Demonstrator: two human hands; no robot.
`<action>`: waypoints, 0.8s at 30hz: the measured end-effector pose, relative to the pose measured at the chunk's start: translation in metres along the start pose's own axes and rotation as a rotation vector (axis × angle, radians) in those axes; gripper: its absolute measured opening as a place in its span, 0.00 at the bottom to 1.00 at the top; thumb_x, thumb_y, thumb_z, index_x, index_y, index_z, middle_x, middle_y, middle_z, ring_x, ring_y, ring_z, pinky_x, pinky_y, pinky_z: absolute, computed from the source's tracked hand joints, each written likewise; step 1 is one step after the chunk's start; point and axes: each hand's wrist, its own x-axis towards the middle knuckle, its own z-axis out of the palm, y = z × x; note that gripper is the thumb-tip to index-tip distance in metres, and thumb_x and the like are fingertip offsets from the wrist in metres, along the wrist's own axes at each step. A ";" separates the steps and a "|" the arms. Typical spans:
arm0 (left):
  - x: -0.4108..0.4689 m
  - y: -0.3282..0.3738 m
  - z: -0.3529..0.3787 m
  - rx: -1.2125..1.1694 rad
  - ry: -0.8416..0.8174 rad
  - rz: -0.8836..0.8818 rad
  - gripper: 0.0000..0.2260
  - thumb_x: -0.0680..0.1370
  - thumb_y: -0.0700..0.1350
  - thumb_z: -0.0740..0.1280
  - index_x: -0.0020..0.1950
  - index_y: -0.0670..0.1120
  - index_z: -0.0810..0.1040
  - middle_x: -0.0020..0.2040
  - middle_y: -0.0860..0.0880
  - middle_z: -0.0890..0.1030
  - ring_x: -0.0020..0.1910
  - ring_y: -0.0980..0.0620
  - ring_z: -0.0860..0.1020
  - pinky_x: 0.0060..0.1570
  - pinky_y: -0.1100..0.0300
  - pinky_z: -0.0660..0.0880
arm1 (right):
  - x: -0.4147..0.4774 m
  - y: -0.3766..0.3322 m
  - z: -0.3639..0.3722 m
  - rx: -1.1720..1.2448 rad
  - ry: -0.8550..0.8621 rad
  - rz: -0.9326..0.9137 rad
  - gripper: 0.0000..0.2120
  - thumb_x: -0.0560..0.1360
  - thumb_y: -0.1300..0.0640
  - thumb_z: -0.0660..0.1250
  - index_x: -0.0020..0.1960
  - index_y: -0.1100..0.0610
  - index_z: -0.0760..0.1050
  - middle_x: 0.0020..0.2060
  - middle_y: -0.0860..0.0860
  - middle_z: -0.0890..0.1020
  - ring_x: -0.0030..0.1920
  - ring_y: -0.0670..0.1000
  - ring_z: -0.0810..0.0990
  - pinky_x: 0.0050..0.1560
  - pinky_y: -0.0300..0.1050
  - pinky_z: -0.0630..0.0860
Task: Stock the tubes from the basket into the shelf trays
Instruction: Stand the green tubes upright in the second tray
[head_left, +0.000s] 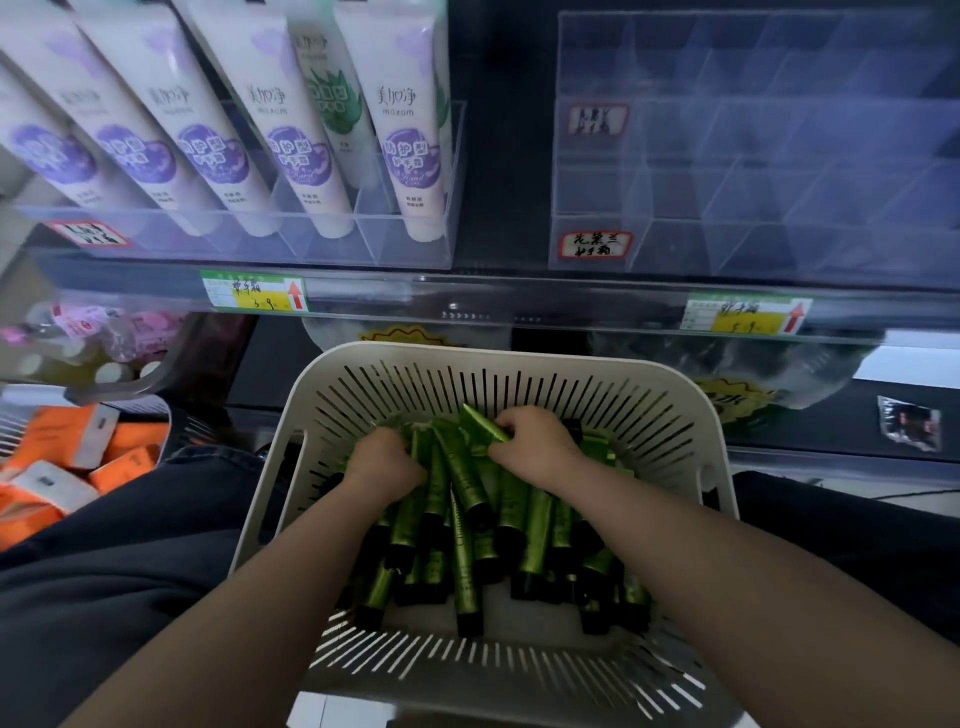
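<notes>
A white slotted basket (519, 364) sits on my lap, holding several green tubes with black caps (467, 545) in a heap. Both hands are down inside it at the far end of the pile. My left hand (382, 465) curls its fingers round the crimped ends of some tubes. My right hand (535, 441) grips a green tube (483, 423) whose flat end sticks up to the left of the knuckles. Above right, a clear divided shelf tray (753, 156) stands without tubes, with handwritten red-bordered labels (595, 244) on its front.
A clear tray (405, 249) at upper left holds white and purple hand-cream tubes (410, 135). Price tags (254, 291) hang on the shelf rail. Orange boxes (78, 462) fill a bin at the left. Dark trousers flank the basket.
</notes>
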 end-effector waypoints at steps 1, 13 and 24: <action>-0.002 -0.003 0.000 -0.021 -0.005 -0.007 0.05 0.71 0.40 0.69 0.35 0.43 0.77 0.33 0.47 0.75 0.32 0.52 0.74 0.26 0.64 0.67 | -0.002 0.000 -0.002 0.006 0.007 -0.002 0.03 0.70 0.59 0.67 0.42 0.57 0.78 0.33 0.50 0.77 0.34 0.48 0.75 0.29 0.38 0.67; -0.037 0.004 -0.011 -0.217 0.088 0.054 0.16 0.67 0.39 0.71 0.22 0.47 0.69 0.21 0.53 0.69 0.25 0.54 0.68 0.25 0.65 0.62 | -0.036 -0.008 -0.024 0.070 0.056 -0.015 0.03 0.70 0.58 0.67 0.42 0.57 0.78 0.37 0.53 0.79 0.40 0.53 0.79 0.38 0.42 0.73; -0.069 0.039 -0.028 -0.379 0.111 0.227 0.06 0.67 0.41 0.73 0.43 0.43 0.80 0.41 0.44 0.83 0.43 0.46 0.81 0.50 0.50 0.79 | -0.070 -0.017 -0.052 0.198 0.123 -0.075 0.07 0.73 0.57 0.67 0.48 0.60 0.78 0.46 0.56 0.82 0.48 0.55 0.79 0.51 0.47 0.74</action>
